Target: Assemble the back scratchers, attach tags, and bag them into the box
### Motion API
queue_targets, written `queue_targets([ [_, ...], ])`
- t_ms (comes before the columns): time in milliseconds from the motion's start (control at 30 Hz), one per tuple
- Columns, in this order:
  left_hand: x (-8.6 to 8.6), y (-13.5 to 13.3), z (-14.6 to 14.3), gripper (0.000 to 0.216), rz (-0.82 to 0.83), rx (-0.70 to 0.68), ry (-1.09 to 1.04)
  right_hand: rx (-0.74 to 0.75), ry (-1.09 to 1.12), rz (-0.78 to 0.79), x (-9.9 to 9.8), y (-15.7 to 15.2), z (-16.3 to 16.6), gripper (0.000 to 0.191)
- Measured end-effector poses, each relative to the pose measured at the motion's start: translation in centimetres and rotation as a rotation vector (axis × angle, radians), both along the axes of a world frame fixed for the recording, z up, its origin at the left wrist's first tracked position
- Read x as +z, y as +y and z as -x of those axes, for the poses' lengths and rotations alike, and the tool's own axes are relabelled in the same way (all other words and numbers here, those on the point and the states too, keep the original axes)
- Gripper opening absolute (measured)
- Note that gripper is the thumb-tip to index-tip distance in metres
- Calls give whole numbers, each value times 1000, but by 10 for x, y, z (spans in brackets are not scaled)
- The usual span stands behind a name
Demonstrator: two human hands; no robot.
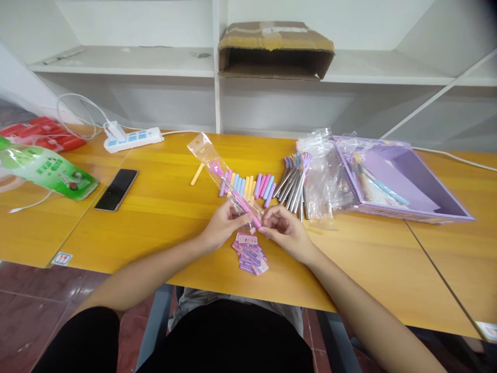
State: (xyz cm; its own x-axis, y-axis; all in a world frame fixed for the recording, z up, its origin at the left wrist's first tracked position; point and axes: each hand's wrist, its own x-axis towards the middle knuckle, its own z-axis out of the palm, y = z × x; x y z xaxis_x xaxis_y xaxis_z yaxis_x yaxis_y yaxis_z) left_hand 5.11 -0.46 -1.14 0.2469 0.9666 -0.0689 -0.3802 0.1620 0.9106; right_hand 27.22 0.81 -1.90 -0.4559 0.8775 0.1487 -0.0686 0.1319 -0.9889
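Observation:
A pink back scratcher [244, 205] with a hand-shaped head lies inside a long clear plastic bag [202, 147]. My left hand [222, 226] is closed around the bag and the handle in it. At the lower end of the bag, my right hand [286, 232] pinches the plastic beside the handle's tip. Small printed cards [250, 255] lie in a loose pile just below my hands. Beyond them is a row of coloured handles [248, 187] in purple, blue, yellow and pink. Metal scratcher rods [291, 186] with coloured heads are bundled to the right.
Clear bags [320, 194] lie against a purple box [419, 212] on the right. A lone yellow handle [197, 174] rests at the left. Farther left are a phone [116, 190], a power strip [134, 140] and a green bottle [50, 168]. A cardboard box [275, 39] sits on the shelf.

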Motion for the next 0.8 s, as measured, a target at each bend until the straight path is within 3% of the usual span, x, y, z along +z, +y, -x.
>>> queue_targets([
  [233, -6, -4, -2, 42, -69, -140, 92, -29, -60, -104, -9, -3, 2, 39],
  [500, 1, -1, 3, 38, -103, -49, 116, 78, -143, -348, -5, 1, -8, 55],
  [700, -1, 3, 4, 47, 6, -28, 86, -33, -140, -546, -5, 4, -6, 52],
  [800, 0, 4, 4, 50, 17, -69, 111, -61, -179, -696, -1, 5, -9, 35],
])
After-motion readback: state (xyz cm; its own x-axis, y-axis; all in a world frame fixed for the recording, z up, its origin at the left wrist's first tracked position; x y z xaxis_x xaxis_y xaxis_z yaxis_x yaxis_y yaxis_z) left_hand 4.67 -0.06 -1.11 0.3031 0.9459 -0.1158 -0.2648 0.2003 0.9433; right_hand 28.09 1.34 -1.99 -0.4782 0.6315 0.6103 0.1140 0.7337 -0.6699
